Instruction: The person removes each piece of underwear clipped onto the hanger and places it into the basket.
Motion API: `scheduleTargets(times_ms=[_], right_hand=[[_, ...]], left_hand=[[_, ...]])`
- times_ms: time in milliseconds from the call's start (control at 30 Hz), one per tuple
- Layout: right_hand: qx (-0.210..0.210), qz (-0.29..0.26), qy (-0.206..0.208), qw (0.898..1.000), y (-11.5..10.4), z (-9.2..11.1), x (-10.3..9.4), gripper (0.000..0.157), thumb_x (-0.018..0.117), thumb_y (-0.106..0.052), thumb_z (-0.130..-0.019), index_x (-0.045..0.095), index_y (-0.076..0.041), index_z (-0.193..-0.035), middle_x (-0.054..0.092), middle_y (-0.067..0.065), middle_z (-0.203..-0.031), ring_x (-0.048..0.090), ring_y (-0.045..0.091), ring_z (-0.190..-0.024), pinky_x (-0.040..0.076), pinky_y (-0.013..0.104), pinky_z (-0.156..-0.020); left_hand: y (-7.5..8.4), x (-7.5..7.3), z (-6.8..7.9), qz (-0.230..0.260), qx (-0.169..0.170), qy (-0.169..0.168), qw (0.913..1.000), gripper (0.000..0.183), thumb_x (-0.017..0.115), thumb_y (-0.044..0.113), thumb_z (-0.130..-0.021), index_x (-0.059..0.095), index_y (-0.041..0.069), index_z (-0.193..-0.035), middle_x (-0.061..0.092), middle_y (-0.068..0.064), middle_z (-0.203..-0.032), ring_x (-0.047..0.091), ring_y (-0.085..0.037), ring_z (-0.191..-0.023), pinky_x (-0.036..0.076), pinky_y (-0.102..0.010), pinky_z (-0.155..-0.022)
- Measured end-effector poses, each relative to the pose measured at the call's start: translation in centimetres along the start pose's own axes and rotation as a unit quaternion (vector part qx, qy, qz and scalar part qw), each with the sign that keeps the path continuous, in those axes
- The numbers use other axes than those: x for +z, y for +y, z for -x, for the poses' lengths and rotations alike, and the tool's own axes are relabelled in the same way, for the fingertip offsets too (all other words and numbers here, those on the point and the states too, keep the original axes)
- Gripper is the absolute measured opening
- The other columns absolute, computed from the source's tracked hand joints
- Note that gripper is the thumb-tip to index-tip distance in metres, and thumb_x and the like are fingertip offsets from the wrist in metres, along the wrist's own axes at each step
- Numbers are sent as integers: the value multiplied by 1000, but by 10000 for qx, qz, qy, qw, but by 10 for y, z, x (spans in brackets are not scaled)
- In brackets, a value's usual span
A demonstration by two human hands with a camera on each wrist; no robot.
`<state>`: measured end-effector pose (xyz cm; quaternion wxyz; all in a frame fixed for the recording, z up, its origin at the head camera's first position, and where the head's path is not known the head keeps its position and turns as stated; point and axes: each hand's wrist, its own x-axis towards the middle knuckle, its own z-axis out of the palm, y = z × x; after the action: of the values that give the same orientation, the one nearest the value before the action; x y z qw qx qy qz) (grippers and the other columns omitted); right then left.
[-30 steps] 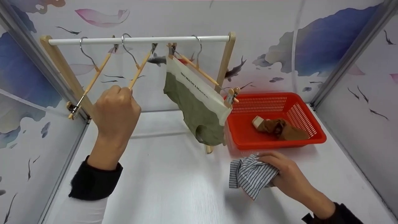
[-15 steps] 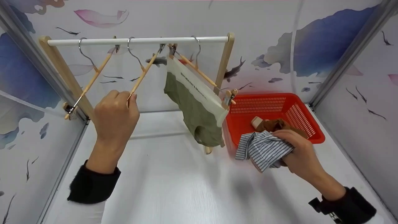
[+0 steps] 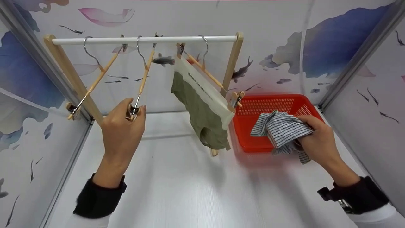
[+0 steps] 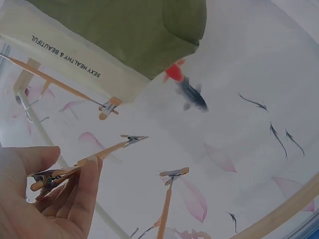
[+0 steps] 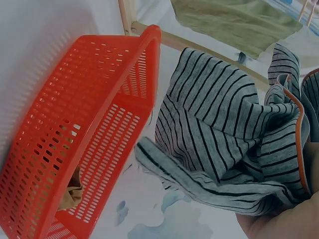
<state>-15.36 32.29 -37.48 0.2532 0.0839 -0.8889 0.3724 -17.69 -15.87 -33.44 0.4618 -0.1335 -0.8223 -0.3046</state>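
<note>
In the head view, my left hand has its thumb and fingers around the near clip of the middle wooden hanger. That hanger hooks over the white rail and carries no garment. My right hand grips a bunched grey garment with dark stripes, held over the front of the red basket. Orange trim runs along an edge of the striped garment in the right wrist view. Green underpants with a pale printed waistband hang clipped to the right hanger.
Another bare hanger hangs at the left of the rail. Wooden posts hold the rail up on a white table. Inside the basket, a brown cloth shows in the right wrist view. Patterned walls enclose the table.
My right hand has carried the striped garment up and rightward, over the basket. My left hand's fingers have spread from a fist around the middle hanger's clip, and that hanger has swung round.
</note>
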Motion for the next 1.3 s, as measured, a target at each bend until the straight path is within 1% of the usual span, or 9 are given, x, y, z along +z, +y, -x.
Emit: scheduleTargets(times_ms=[167, 233, 400, 533, 633, 733, 867, 1133, 1300], right_hand=[[455, -42, -195, 9988, 4, -11, 0, 33, 69, 6, -95, 68, 6, -128, 68, 24, -126, 60, 33, -109, 40, 4, -88], [515, -92, -201, 9984, 7, -16, 2, 33, 69, 5, -96, 68, 7, -129, 69, 24, -125, 61, 26, -108, 41, 4, -87], [447, -103, -36, 9989, 11, -29, 10, 29, 70, 3, -95, 70, 7, -124, 72, 23, -116, 57, 3, -96, 44, 4, -84], [558, -132, 29, 9984, 14, -40, 15, 30, 69, 4, -95, 69, 7, -125, 71, 23, -118, 57, 5, -97, 44, 6, -84], [694, -170, 28, 9974, 16, -47, 19, 31, 68, 3, -96, 69, 7, -127, 71, 21, -121, 57, 6, -99, 45, 6, -85], [765, -199, 39, 9969, 19, -53, 23, 31, 68, 1, -97, 69, 6, -128, 70, 20, -120, 58, 6, -98, 46, 7, -85], [780, -197, 87, 9967, 22, -62, 32, 30, 68, 1, -96, 70, 6, -126, 71, 19, -118, 59, 9, -97, 46, 8, -82], [890, -71, 216, 9958, 31, -82, 44, 30, 65, 2, -96, 69, 9, -126, 70, 24, -119, 61, 20, -101, 44, 15, -82], [1484, -265, -865, 9848, 37, -88, 50, 50, 62, 2, -97, 52, 6, -145, 58, 25, -138, 56, 34, -121, 49, 42, -101]], left_hand=[[0, 0, 9, 196, -131, 58, 9997, 20, 79, 3, -93, 72, -12, -103, 75, -20, -86, 76, -32, -73, 62, -44, -61], [-2, 0, 12, 191, -106, 57, 9997, 20, 79, 6, -94, 71, -12, -101, 75, -19, -86, 76, -30, -74, 62, -41, -61], [-6, -1, 19, 191, -157, 132, 9996, 23, 77, 10, -96, 72, -11, -103, 76, -20, -88, 76, -27, -71, 53, -10, -68], [-7, -1, 26, 348, -421, 202, 9983, 26, 78, 8, -95, 72, -12, -110, 76, -21, -90, 75, -30, -70, 43, 0, -71], [-8, 1, 33, 374, -660, 189, 9969, 30, 78, 9, -95, 71, -11, -115, 76, -20, -89, 74, -31, -69, 49, -7, -68], [-9, 3, 42, 256, -878, 113, 9957, 32, 78, 11, -95, 70, -12, -117, 75, -21, -90, 74, -32, -69, 59, -28, -63], [-11, 6, 55, 102, -1211, 8, 9926, 36, 78, 12, -94, 69, -13, -119, 75, -22, -89, 73, -34, -68, 60, -50, -61], [-10, 15, 73, 53, -1390, -292, 9898, 29, 77, 12, -94, 73, -11, -112, 74, -20, -84, 72, -30, -65, 59, -47, -57], [-7, 20, 83, 103, -1283, -366, 9910, 22, 77, 8, -93, 75, -10, -104, 74, -19, -83, 71, -28, -63, 59, -44, -55]])
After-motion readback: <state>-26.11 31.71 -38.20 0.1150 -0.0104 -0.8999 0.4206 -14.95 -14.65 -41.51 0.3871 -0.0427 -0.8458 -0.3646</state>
